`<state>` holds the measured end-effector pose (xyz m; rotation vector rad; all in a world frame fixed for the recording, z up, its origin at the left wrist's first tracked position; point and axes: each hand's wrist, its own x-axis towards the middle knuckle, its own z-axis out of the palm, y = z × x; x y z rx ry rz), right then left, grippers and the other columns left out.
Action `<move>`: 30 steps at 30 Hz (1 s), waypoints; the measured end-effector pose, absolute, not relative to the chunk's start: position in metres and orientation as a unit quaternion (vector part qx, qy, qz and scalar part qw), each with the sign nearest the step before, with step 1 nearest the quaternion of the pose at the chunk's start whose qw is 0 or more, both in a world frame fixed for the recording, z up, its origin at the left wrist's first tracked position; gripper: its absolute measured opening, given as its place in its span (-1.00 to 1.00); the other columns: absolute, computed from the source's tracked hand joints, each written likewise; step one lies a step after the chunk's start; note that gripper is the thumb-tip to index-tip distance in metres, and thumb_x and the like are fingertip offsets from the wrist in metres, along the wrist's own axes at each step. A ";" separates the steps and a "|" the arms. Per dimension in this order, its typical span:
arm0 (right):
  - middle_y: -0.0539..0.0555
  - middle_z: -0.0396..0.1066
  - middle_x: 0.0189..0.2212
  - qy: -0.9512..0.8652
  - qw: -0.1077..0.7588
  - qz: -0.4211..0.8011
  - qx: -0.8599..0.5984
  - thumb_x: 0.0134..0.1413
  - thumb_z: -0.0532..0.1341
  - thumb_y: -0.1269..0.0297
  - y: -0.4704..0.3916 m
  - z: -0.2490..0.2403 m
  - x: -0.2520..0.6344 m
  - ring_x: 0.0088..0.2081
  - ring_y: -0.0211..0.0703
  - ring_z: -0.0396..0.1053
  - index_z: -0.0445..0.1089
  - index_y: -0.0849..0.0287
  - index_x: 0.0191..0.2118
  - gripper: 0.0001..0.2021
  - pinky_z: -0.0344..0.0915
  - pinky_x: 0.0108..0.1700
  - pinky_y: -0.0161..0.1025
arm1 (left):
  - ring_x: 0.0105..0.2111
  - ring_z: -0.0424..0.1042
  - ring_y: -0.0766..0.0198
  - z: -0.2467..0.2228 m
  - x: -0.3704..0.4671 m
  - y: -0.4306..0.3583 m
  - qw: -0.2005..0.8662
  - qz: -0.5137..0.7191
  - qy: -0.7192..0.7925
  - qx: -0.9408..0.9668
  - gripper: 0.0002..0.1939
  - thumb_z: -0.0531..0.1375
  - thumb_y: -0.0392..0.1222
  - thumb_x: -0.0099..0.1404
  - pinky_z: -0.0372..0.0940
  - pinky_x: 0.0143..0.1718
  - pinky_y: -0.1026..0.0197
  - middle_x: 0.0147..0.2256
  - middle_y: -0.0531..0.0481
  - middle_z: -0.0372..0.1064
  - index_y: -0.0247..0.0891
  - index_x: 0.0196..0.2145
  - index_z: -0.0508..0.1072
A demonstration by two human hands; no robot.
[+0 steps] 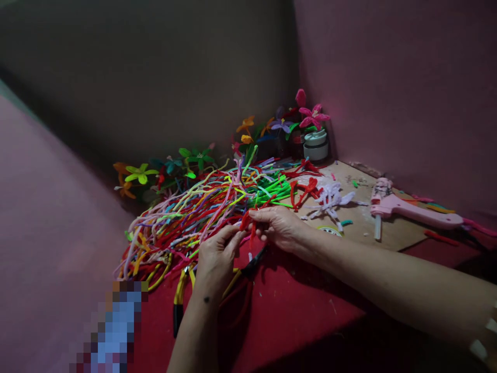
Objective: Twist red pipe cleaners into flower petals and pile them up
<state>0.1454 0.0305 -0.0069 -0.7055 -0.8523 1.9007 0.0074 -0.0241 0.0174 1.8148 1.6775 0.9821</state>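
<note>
Both hands meet over the front of a large heap of colourful pipe cleaners [182, 212]. My right hand [283, 228] pinches a red pipe cleaner [245, 220], bent into a small loop, with a red strand hanging below the fingers. My left hand [219, 256] is closed, thumb and forefinger pressed together at the near side of that same red piece. My fingers partly cover its shape. Just left of my left wrist lie yellow-and-black pliers [179, 298], partly hidden by the hand.
On a board [392, 228] at right rest a pink glue gun [415, 207], white pipe-cleaner shapes [333, 199] and red ones [308, 190]. Finished pipe-cleaner flowers [200, 158] stand behind the heap, beside a lidded container [316, 145]. Walls close in the corner. Red cloth [287, 305] covers the front.
</note>
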 end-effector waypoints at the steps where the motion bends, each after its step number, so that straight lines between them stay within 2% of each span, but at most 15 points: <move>1: 0.01 0.30 -0.71 -0.345 0.466 0.765 -0.280 -0.08 0.19 0.38 0.031 -0.008 0.145 -0.72 -0.40 0.15 0.33 0.34 -0.59 -0.83 0.03 -0.67 -0.40 | -0.59 0.12 0.41 0.017 0.007 -0.024 0.238 0.354 0.613 0.665 -0.77 0.11 -0.05 0.14 0.07 -0.55 0.38 -0.62 0.13 0.19 -0.26 -0.43 0.45; 7: -0.02 0.26 -0.75 -0.291 0.508 0.759 -0.283 -0.15 0.19 0.43 0.031 -0.010 0.139 -0.73 -0.39 0.13 0.32 0.30 -0.63 -0.87 -0.02 -0.70 -0.40 | -0.59 0.14 0.44 0.016 0.003 -0.023 0.236 0.318 0.614 0.683 -0.78 0.12 -0.08 0.14 0.07 -0.55 0.38 -0.61 0.12 0.21 -0.27 -0.51 0.41; 10: -0.02 0.26 -0.74 -0.322 0.506 0.749 -0.283 -0.16 0.20 0.39 0.029 -0.011 0.140 -0.73 -0.40 0.11 0.32 0.30 -0.65 -0.84 -0.02 -0.69 -0.39 | -0.67 0.11 0.47 0.021 0.003 -0.024 0.309 0.310 0.627 0.645 -0.76 0.12 -0.10 0.13 0.02 -0.63 0.39 -0.67 0.14 0.16 -0.30 -0.58 0.34; 13: -0.02 0.28 -0.72 -0.381 0.508 0.721 -0.278 -0.17 0.22 0.33 0.027 -0.010 0.143 -0.72 -0.41 0.10 0.32 0.29 -0.65 -0.82 -0.01 -0.66 -0.39 | -0.77 0.08 0.49 0.024 0.005 -0.026 0.434 0.325 0.619 0.569 -0.79 0.14 -0.06 0.11 -0.08 -0.73 0.40 -0.72 0.19 0.13 -0.27 -0.42 0.36; 16: -0.05 0.27 -0.74 -0.423 0.497 0.701 -0.288 -0.16 0.22 0.29 0.025 -0.008 0.145 -0.72 -0.43 0.07 0.32 0.28 -0.63 -0.81 -0.01 -0.64 -0.39 | -0.77 0.11 0.49 0.023 0.006 -0.027 0.495 0.367 0.578 0.535 -0.73 0.15 0.00 0.12 -0.08 -0.72 0.43 -0.72 0.19 0.18 -0.24 -0.30 0.34; 20: -0.07 0.22 -0.76 -0.429 0.479 0.715 -0.275 -0.13 0.22 0.24 0.024 -0.009 0.144 -0.71 -0.42 0.07 0.30 0.26 -0.61 -0.79 -0.01 -0.62 -0.39 | -0.78 0.01 0.53 0.021 0.008 -0.026 0.526 0.393 0.556 0.511 -0.73 0.14 -0.01 0.13 -0.11 -0.72 0.44 -0.78 0.18 0.12 -0.31 -0.45 0.33; 24: -0.08 0.23 -0.73 -0.388 0.483 0.733 -0.281 -0.18 0.25 0.27 0.025 -0.011 0.143 -0.72 -0.44 0.06 0.27 0.26 -0.63 -0.80 -0.04 -0.65 -0.39 | -0.77 -0.03 0.56 0.024 0.013 -0.027 0.544 0.388 0.563 0.486 -0.72 0.20 -0.05 0.06 -0.13 -0.72 0.45 -0.78 0.20 0.07 -0.32 -0.56 0.27; 30: -0.11 0.17 -0.78 -0.390 0.502 0.715 -0.290 -0.23 0.27 0.30 0.026 -0.011 0.143 -0.75 -0.45 0.01 0.22 0.25 -0.68 -0.77 -0.12 -0.69 -0.40 | -0.78 -0.07 0.58 0.026 0.017 -0.026 0.537 0.380 0.584 0.476 -0.71 0.24 -0.09 -0.04 -0.17 -0.75 0.45 -0.76 0.21 0.06 -0.31 -0.62 0.23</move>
